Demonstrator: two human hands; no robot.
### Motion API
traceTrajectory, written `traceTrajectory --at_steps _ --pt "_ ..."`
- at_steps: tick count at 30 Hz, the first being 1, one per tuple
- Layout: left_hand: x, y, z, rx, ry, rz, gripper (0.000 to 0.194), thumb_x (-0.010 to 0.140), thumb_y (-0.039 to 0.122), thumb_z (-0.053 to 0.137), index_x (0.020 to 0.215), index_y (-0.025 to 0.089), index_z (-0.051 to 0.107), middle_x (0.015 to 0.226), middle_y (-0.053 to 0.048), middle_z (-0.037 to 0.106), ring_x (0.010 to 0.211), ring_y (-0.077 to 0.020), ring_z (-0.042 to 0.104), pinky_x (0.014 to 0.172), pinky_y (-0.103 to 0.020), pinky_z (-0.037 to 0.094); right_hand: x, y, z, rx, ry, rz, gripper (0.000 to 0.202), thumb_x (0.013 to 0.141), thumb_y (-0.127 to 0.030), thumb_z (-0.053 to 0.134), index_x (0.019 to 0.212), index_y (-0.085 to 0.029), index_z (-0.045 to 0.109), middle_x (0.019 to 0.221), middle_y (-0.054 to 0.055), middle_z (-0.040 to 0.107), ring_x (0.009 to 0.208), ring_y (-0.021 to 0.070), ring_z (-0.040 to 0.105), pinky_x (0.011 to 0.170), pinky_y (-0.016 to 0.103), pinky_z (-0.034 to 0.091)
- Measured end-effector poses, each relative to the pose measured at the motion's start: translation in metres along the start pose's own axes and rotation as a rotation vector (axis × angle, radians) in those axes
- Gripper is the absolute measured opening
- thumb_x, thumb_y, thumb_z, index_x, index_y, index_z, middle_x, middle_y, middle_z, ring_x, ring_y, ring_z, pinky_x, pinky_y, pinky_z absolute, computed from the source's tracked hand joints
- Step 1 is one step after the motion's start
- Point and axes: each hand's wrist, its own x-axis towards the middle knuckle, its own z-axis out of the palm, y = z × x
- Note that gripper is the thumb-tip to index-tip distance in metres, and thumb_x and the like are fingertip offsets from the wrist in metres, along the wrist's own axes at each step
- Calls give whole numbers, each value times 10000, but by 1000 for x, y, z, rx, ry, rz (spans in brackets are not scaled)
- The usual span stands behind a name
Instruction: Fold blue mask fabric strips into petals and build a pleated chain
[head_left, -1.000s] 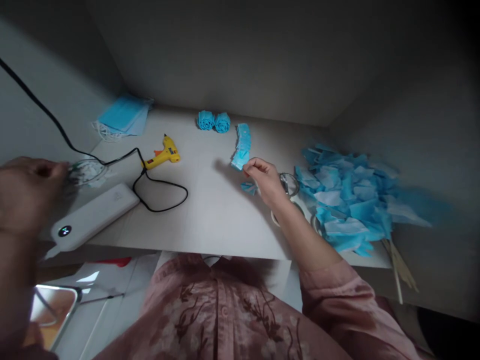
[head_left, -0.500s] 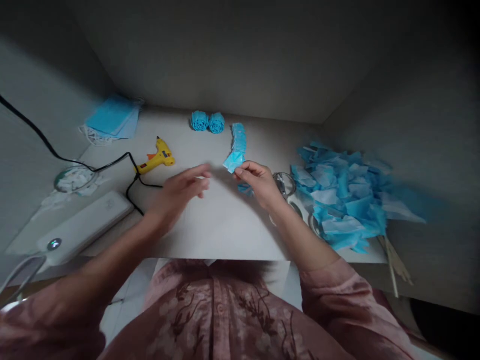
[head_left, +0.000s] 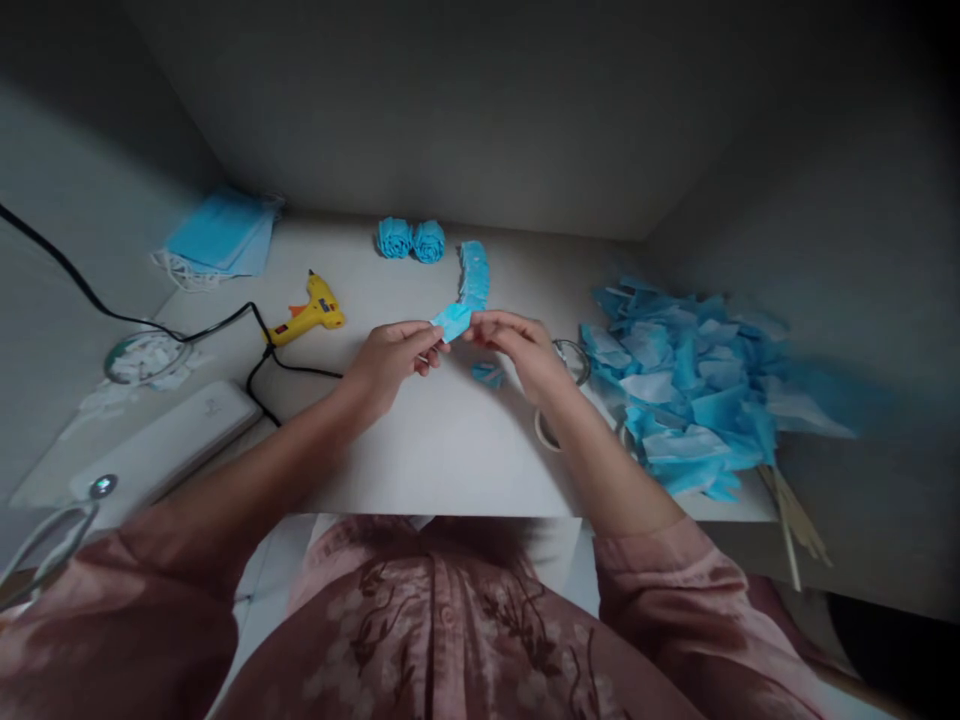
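Note:
A small blue piece of mask fabric (head_left: 454,321) is stretched between my two hands. My left hand (head_left: 390,362) pinches its left corner between thumb and fingers. At the right edge, my right hand (head_left: 525,352) closes its fingertips on the same piece. Just beyond it, a curved row of overlapping folded blue pieces (head_left: 474,268) lies on the table; whether the held piece touches this row I cannot tell. Two blue rolled fabric roses (head_left: 395,239) sit side by side farther back. A small blue scrap (head_left: 487,375) lies beneath my right hand.
A yellow glue gun (head_left: 309,310) with a black cord lies to the left, near a white power bank (head_left: 165,450). Behind are stacked face masks (head_left: 217,235). On the right, a heap of blue fabric pieces (head_left: 690,380) lies beside tape rolls (head_left: 546,430) and wooden sticks (head_left: 791,520).
My left hand has moved right and taken hold of the blue piece. The piece's left end has swung up, and it now lies more crosswise between both hands.

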Motion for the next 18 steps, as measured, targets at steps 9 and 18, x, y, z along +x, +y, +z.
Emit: traceTrajectory --at_steps 9,18 --pt "-11 -8 -6 360 -98 39 225 754 386 678 657 186 716 621 -27 645 559 -110 502 525 -241 389 -2 -18 -16 -328 -182 3 291 723 -451 810 756 -172 730 650 -14 607 622 113 493 601 268 388" --pt "44 5 -25 678 14 256 320 860 407 570 723 168 732 663 -46 661 549 -125 487 545 -276 355 10 -17 -39 -44 198 -106 247 709 -431 818 763 -232 682 731 -32 607 690 107 563 735 277 490"
